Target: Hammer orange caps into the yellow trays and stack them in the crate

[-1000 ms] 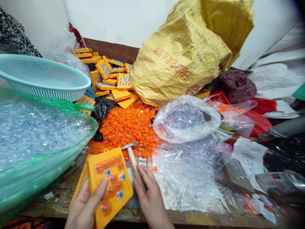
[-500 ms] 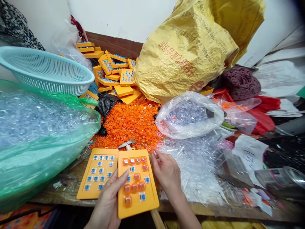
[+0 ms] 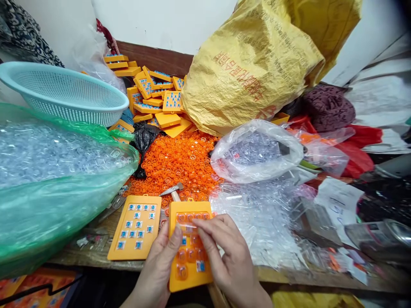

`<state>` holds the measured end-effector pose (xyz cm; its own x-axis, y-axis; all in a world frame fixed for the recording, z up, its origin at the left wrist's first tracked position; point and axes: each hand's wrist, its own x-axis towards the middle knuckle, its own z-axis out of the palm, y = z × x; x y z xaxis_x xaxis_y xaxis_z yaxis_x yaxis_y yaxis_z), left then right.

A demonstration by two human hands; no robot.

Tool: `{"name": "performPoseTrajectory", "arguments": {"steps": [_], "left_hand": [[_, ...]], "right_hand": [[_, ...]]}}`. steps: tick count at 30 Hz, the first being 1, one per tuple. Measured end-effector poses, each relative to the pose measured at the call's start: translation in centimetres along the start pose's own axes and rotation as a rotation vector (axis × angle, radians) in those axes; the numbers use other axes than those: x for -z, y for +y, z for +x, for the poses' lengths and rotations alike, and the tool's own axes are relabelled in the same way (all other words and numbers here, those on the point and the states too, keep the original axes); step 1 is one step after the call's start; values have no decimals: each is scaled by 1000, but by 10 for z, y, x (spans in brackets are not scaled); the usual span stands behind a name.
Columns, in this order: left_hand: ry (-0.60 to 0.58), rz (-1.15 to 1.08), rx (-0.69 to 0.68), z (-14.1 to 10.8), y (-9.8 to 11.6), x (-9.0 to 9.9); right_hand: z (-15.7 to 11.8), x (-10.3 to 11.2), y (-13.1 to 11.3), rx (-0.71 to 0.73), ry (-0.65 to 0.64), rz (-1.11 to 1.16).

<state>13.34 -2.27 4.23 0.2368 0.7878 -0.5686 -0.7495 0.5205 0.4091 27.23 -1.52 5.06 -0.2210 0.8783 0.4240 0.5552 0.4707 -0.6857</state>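
Since half a second ago: right hand [image 3: 229, 252] in from beside the held board [image 3: 191, 283] to over it. At worktop's [image 3: 91, 257] near edge, left hand [image 3: 159, 267] grips board. Right fingers bunched at caps [image 3: 181, 271]; grip: can't tell. Best: board braced, left thumb clear.

Yellow sack [image 3: 257, 92]: row of red Chinese characters [image 3: 236, 73] slanting from upper left down to lower right, one looking like 合, rest too creased and tilted to read surely; larger red marking [image 3: 267, 112] near sack's lower edge, partly lost in folds; rows of small dark print higher up, too fine to read

White paper sheet [image 3: 340, 209] on right: large dark handwritten figures, turned sideways, exact number unclear

Clear jar [image 3: 382, 235] beside sheet: pinkish marking, too blurred to read
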Motion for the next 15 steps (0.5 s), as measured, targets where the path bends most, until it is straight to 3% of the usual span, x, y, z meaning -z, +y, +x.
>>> {"name": "performPoseTrajectory", "arguments": {"steps": [3, 6, 12, 15], "left_hand": [[-24, 4, -25, -1, -3, 1], [-4, 2, -54, -2, -4, 0], [55, 54, -153, -3, -7, -6], [89, 83, -193, -1, -10, -5]], "right_hand": [[-1, -5, -1, 89, 17, -74], [-4, -7, 2, 90, 67, -81], [-12, -16, 9, -21, 108, -59], [-15, -24, 14, -146, 225, 36]]}}
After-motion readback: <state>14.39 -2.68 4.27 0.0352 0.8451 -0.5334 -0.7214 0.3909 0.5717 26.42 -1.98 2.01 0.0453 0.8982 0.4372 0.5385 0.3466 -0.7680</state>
